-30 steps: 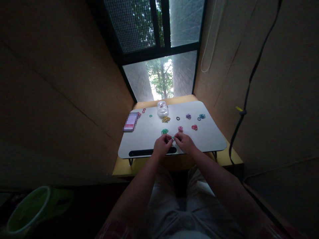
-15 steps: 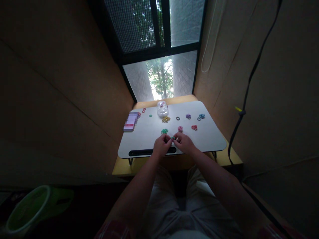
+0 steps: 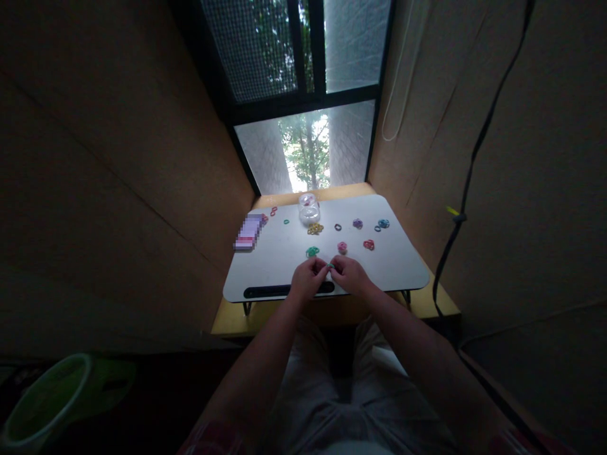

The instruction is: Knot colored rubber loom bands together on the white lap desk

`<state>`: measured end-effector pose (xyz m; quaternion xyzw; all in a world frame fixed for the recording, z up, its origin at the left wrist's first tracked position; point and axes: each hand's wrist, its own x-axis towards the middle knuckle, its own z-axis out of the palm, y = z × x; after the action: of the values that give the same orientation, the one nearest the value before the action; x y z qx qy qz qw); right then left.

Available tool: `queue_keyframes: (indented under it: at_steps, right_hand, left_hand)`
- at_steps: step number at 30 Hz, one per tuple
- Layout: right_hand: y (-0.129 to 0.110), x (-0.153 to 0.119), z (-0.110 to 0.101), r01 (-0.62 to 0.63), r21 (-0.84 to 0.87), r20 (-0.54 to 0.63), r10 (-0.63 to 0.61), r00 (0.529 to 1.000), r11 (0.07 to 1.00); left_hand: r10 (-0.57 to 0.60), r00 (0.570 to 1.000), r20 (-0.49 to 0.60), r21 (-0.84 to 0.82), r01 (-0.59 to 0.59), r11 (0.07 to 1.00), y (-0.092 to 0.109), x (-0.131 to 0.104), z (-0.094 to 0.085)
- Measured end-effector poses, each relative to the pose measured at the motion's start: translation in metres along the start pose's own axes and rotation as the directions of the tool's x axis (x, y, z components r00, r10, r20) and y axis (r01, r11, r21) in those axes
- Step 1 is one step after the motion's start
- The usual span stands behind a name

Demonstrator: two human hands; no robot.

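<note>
My left hand [image 3: 308, 279] and my right hand [image 3: 349, 273] meet over the front of a white lap table [image 3: 265, 265]. Their fingertips pinch a small green hair tie [image 3: 331, 266] between them. Just beyond my left hand lies a pile of green hair ties [image 3: 312, 251]. A pink bunch [image 3: 342, 247] sits behind my right hand, with a red bunch [image 3: 368, 244] to its right. Farther back are yellow hair ties [image 3: 315, 229], a single dark one [image 3: 337, 227], a purple bunch [image 3: 357, 224] and a blue bunch [image 3: 383, 224].
A clear plastic jar [image 3: 309, 210] lies at the table's back edge. A phone with a blurred screen [image 3: 249, 232] rests on the left, near red ties [image 3: 273, 211]. A black slot strip [image 3: 265, 292] runs along the front. A dark cord [image 3: 474, 158] hangs at right; a green basket [image 3: 47, 398] stands lower left.
Both hands stay almost in place, with the fingertips shifting slightly around the green hair tie. The view tilts a little; the things on the table lie as before.
</note>
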<state>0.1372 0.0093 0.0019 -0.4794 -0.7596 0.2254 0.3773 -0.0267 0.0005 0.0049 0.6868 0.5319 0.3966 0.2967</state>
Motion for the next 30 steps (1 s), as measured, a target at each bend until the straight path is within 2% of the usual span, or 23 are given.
queue_keyframes:
  at_steps: [10,22,30]
  right_hand:
    - [0.0024,0.0005,0.0001,-0.016,0.094,-0.001,0.016,1.0,0.995]
    - [0.0003,0.0005,-0.001,-0.059,0.181,0.012,0.058,0.998,0.982]
    - [0.0015,0.0002,0.0011,-0.03,0.055,-0.025,0.032,0.999,0.998]
  left_hand:
    - [-0.011,0.999,-0.042,0.044,0.013,0.999,-0.0008,-0.0017,-0.0005]
    - [0.0,1.0,-0.025,0.111,0.003,0.994,0.0001,-0.0026,0.0]
    - [-0.013,0.999,-0.031,0.022,0.014,1.0,0.0015,-0.0026,0.0006]
